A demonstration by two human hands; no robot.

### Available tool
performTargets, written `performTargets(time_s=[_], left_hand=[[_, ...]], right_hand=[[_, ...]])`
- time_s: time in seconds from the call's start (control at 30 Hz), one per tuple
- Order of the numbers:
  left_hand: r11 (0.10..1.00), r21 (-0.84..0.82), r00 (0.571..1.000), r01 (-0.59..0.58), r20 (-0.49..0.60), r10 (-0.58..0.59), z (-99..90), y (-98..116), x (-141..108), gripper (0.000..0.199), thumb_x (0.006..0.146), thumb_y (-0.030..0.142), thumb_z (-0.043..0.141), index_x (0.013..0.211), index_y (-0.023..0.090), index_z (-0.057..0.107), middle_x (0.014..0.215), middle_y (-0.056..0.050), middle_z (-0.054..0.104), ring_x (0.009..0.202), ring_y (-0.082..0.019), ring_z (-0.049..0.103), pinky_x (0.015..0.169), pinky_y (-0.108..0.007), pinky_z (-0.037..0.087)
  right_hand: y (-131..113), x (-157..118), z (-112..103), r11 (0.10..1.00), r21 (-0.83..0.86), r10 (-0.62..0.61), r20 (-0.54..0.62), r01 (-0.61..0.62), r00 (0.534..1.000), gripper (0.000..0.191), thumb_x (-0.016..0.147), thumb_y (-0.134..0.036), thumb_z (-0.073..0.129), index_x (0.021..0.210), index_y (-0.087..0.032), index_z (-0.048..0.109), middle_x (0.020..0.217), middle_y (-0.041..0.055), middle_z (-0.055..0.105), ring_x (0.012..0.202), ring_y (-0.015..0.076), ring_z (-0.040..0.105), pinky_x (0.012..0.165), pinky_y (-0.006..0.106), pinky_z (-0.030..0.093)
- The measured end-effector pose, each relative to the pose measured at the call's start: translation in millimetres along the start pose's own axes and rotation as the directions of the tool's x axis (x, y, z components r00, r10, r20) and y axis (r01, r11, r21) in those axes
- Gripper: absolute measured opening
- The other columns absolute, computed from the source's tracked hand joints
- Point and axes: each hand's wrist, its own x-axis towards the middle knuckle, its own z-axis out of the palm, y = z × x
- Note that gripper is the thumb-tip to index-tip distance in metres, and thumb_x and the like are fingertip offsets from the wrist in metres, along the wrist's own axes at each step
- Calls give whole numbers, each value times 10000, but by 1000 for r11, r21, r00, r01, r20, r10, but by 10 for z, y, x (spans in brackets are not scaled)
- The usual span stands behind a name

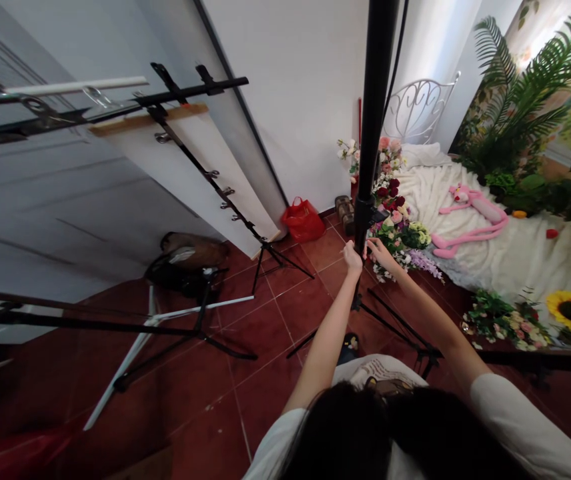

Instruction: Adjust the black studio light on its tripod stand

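A tall black stand (368, 127) rises in front of me, with a joint collar partway down and spread tripod legs at its foot. My left hand (352, 259) is closed at the pole's left side, just below that collar; the pole hides some of its fingers. Against the right side of the same pole is my right hand (381, 256), its fingers bent and a little apart. Whether its fingertips press on a knob there is too small to make out. A dark cable (398, 60) runs down beside the upper pole.
Right of the stand, artificial flowers (396, 217) border a white fluffy blanket (415, 190) bearing a pink plush toy (488, 208). Palm leaves (530, 93) stand behind. To my left are a clipped white backdrop (215, 143), a white tripod (125, 370) and a red bag (303, 221) on red tiles.
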Motion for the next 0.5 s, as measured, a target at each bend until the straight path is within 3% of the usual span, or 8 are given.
performTargets(time_s=[0.1, 0.2, 0.3, 0.4, 0.5], left_hand=[[1000, -6, 1000, 18, 10, -18, -11, -25, 18, 703, 988, 689, 255, 490, 238, 460, 404, -8, 425, 367, -117, 388, 427, -264, 318], [999, -4, 999, 34, 21, -34, -15, -22, 38, 701, 975, 697, 263, 479, 242, 458, 401, -11, 422, 376, -116, 391, 430, -262, 309], [999, -5, 999, 32, 43, -31, -22, -1, 60, 658, 963, 649, 322, 479, 237, 494, 423, -24, 461, 411, -130, 433, 458, -272, 345], [995, -60, 997, 76, 29, -75, -91, -23, 40, 553, 931, 591, 409, 573, 215, 599, 549, -45, 597, 545, -159, 561, 573, -284, 458], [966, -145, 974, 212, -48, -221, -274, -148, -136, 455, 888, 574, 484, 704, 197, 661, 677, -33, 670, 670, -164, 623, 695, -284, 510]], right_hand=[[-97, 36, 43, 994, -108, -11, -92, 1, 996, 311, 879, -453, 696, 1073, -217, 637, 624, -74, 586, 506, 104, 498, 504, 205, 419], [-215, 98, 81, 969, -230, 38, -236, -93, 971, 268, 816, -335, 746, 1043, -209, 682, 758, -27, 671, 597, 116, 576, 585, 224, 492], [-300, 112, 97, 946, -259, 119, -275, -193, 954, 237, 791, -236, 771, 1010, -186, 694, 710, -18, 663, 568, 116, 567, 565, 224, 479], [-282, -16, 44, 972, -82, 202, -194, -221, 960, 216, 882, -316, 725, 1024, -162, 671, 574, -42, 591, 470, 105, 501, 479, 205, 402], [-108, -324, -121, 960, 178, 234, -91, -216, 968, 254, 952, -432, 635, 1008, -184, 641, 540, -61, 570, 439, 89, 480, 449, 177, 369]])
